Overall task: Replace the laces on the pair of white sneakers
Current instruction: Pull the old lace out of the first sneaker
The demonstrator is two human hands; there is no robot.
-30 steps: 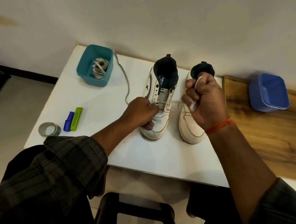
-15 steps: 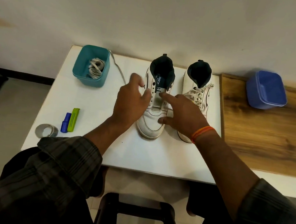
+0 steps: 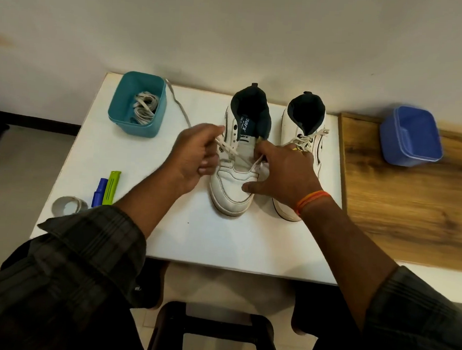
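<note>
Head view: left hand [image 3: 195,156] pinching white lace [image 3: 227,148] over left sneaker [image 3: 239,159]. Right hand [image 3: 285,170] gripping same lace's other end, thumb extended.

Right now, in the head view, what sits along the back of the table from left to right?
Teal plastic bin of old laces → white sneaker being laced → laced white sneaker → blue plastic container.
</note>
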